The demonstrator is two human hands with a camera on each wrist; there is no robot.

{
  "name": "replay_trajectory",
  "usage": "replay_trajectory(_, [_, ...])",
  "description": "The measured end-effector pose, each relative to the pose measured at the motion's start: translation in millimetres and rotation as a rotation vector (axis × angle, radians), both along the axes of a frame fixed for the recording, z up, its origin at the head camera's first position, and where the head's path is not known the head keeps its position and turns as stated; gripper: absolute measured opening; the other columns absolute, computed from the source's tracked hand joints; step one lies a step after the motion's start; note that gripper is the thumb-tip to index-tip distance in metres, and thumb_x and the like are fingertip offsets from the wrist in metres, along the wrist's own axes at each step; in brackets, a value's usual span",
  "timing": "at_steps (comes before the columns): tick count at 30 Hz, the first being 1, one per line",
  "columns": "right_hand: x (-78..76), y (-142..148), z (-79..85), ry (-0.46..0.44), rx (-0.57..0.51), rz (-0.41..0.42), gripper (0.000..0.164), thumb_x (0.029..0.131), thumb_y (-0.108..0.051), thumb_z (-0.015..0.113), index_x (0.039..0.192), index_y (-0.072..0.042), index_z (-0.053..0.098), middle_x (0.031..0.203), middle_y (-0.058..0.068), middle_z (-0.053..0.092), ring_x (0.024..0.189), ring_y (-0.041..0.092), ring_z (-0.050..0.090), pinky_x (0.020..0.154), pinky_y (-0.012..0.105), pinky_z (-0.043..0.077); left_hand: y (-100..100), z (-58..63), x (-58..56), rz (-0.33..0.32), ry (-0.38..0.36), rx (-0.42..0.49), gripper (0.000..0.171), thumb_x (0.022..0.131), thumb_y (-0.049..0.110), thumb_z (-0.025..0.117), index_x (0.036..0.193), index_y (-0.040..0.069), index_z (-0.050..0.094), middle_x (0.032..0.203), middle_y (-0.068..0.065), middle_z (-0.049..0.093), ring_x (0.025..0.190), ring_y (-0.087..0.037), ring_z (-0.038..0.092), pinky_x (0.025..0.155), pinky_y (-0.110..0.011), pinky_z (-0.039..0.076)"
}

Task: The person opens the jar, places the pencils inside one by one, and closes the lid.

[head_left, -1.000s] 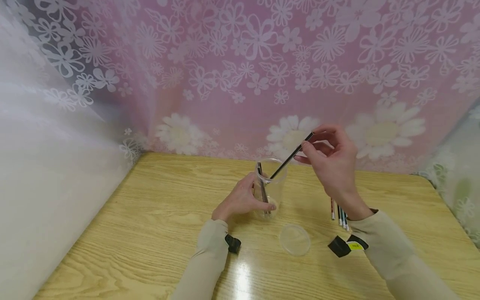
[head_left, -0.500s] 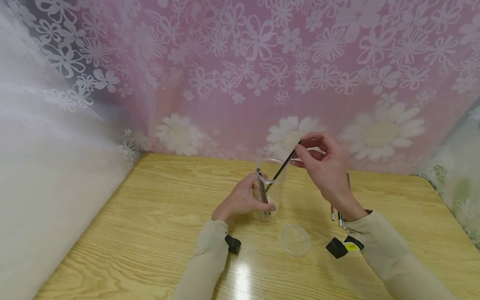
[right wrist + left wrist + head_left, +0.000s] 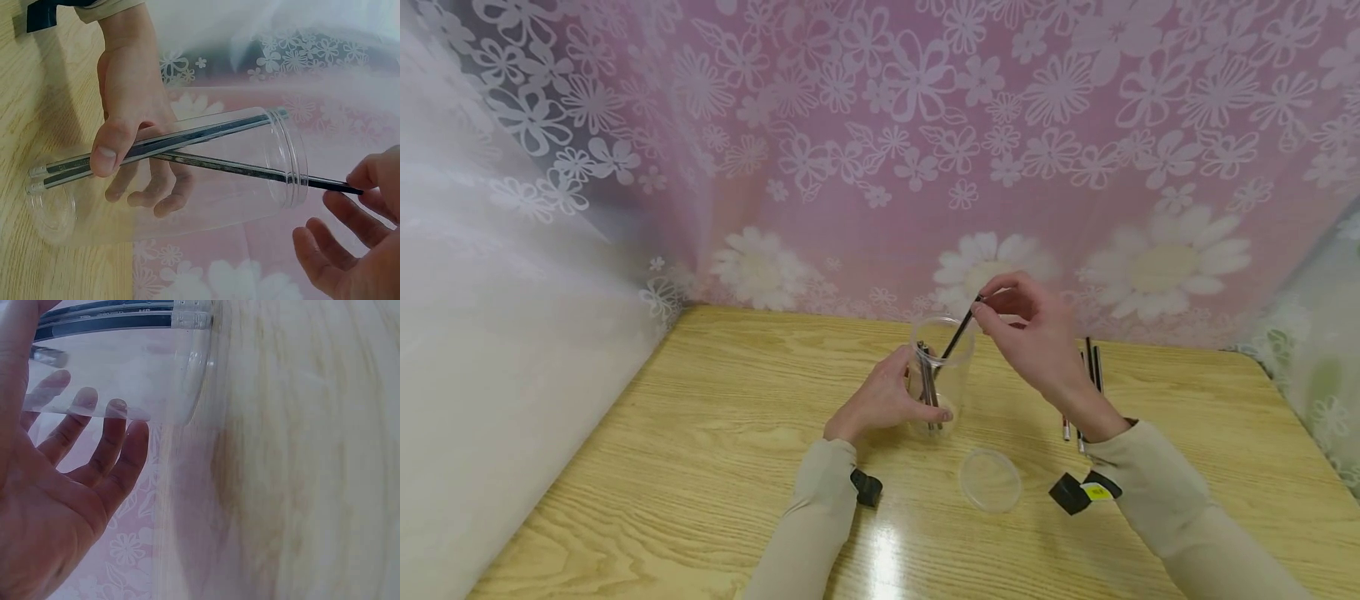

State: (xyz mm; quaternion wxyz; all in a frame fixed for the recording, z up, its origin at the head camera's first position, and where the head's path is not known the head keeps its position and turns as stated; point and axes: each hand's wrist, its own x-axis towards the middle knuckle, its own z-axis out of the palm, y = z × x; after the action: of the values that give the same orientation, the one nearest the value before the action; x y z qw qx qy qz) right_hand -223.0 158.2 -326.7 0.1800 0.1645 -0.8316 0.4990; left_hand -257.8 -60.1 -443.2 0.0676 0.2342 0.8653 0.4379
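My left hand (image 3: pixel 889 398) grips a clear plastic jar (image 3: pixel 957 383) that stands on the table, its thumb across the near side and its fingers on the far side. Two dark striped pencils (image 3: pixel 206 132) lean together inside, their eraser ends down at the base. Thumb and forefinger of my right hand (image 3: pixel 1037 337) pinch the top end of another dark pencil (image 3: pixel 959 333). That pencil slants through the jar's open mouth, with most of its length inside, as the right wrist view shows. In the left wrist view, fingers (image 3: pixel 128 459) touch the jar wall.
A round clear lid (image 3: pixel 990 481) lies flat on the table in front of the jar. Several pencils (image 3: pixel 1098 367) lie to the right, partly hidden under my right forearm. A pink flowered curtain (image 3: pixel 865 208) hangs behind the table's back edge.
My right hand has moved left and down, and the pinched pencil has slid deeper into the jar. More of the pencils on the table show behind the wrist. The left hand has stayed put.
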Motion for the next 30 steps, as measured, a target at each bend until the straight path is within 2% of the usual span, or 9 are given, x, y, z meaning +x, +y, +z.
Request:
replay_trajectory(4, [-2.5,-3.0,-0.9,0.004,0.113,0.022,0.013,0.1,-0.017,0.067,0.111,-0.01,0.066,0.109,0.009,0.073,0.101,0.015,0.071,0.083,0.032,0.059,-0.3,-0.9,-0.2,0.003,0.008,-0.002,0.058,0.072,0.05,0.091,0.108,0.028,0.052,0.104,0.005,0.056,0.086,-0.015,0.055,0.073,-0.032,0.048])
replay_trajectory(8, [-4.0,-6.4,-0.9,0.003,0.173,0.077,0.01,0.099,-0.013,0.068,0.108,-0.011,0.067,0.107,0.008,0.075,0.103,0.026,0.073,0.085,0.046,0.06,-0.6,-1.4,-0.4,0.002,0.008,0.004,0.058,0.072,0.051,0.091,0.109,0.03,0.052,0.106,0.006,0.057,0.09,-0.013,0.056,0.075,-0.032,0.048])
replay_trajectory(19, [-5.0,-12.6,-3.4,-0.051,0.339,0.134,0.007,0.101,-0.017,0.064,0.107,-0.016,0.067,0.101,0.003,0.077,0.101,0.024,0.072,0.09,0.051,0.057,-0.7,-1.0,-0.7,-0.01,-0.006,0.019,0.06,0.072,0.054,0.09,0.114,0.032,0.053,0.104,0.003,0.056,0.08,-0.017,0.052,0.068,-0.033,0.046])
replay_trajectory(26, [-6.1,-13.7,-3.9,-0.104,0.384,0.157,0.01,0.102,-0.018,0.063,0.11,-0.015,0.067,0.105,0.004,0.076,0.104,0.027,0.072,0.095,0.056,0.054,-1.4,-0.6,-0.5,-0.012,-0.014,-0.001,0.058,0.074,0.055,0.089,0.107,0.027,0.051,0.102,0.002,0.054,0.079,-0.017,0.052,0.068,-0.031,0.046])
replay_trajectory(30, [-6.3,-14.8,-4.7,-0.096,0.401,0.155,0.011,0.101,-0.018,0.064,0.11,-0.014,0.068,0.106,0.006,0.077,0.103,0.028,0.073,0.094,0.055,0.054,-2.0,-0.2,0.0,-0.018,-0.016,-0.004,0.056,0.075,0.054,0.088,0.103,0.024,0.05,0.1,0.001,0.054,0.076,-0.018,0.05,0.066,-0.03,0.044])
